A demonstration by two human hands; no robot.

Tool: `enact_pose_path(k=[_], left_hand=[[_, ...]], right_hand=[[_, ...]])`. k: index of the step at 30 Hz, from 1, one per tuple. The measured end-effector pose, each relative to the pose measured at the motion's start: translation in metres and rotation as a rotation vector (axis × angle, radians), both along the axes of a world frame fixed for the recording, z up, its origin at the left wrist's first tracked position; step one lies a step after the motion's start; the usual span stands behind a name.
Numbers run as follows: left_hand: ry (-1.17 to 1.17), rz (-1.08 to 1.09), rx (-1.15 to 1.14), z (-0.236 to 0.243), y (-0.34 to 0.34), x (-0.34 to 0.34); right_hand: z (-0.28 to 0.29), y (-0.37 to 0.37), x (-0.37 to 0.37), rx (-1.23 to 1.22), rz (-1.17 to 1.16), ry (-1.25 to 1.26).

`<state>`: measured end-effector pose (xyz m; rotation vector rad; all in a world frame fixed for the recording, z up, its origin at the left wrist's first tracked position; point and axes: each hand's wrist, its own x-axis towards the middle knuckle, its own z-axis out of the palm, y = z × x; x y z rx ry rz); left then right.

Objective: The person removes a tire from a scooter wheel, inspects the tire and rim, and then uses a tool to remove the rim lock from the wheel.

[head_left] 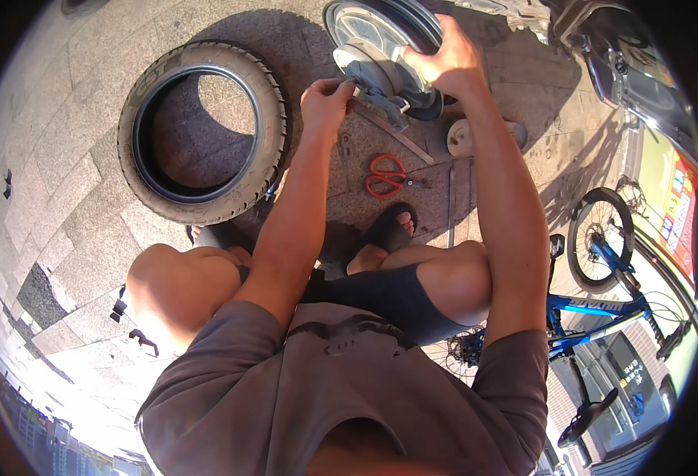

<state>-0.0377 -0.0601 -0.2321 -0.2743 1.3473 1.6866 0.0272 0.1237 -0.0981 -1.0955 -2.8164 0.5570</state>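
Observation:
A bare wheel rim (428,22) with a round hub drum (374,65) in its middle stands ahead of me. My right hand (448,62) grips the rim's right side, thumb over the near edge and fingers behind. My left hand (325,105) is beside the lower left of the hub, its fingertips pinched at a small metal part; what exactly they hold is too small to tell. Just below the hub, a flat metal bar (400,139) slants down to the right. Red-handled scissors (386,176) lie on the paving between my forearms.
A thick black tire (139,147) lies flat at the left. By my right forearm are a grey cylinder (461,139) and a long thin metal rod (451,206). A blue bicycle (595,305) stands at the right, below a dark vehicle (642,83). My sandalled feet (393,230) rest close in.

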Motion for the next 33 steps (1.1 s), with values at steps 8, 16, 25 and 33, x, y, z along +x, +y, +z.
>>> enact_pose_path(k=[8, 16, 25, 33], left_hand=[[0.027, -0.068, -0.050, 0.003, -0.003, -0.002], [-0.004, -0.040, 0.032, -0.001, -0.006, -0.005], [-0.085, 0.035, 0.090, -0.001, 0.003, -0.007], [-0.049, 0.068, 0.115, -0.014, 0.017, 0.003]], right_hand=[[0.000, 0.000, 0.002, -0.015, -0.001, 0.026], [0.003, -0.002, -0.002, -0.039, -0.018, -0.005], [0.006, -0.004, -0.004, -0.022, -0.036, -0.033], [0.002, -0.002, -0.002, -0.031, -0.023, 0.011]])
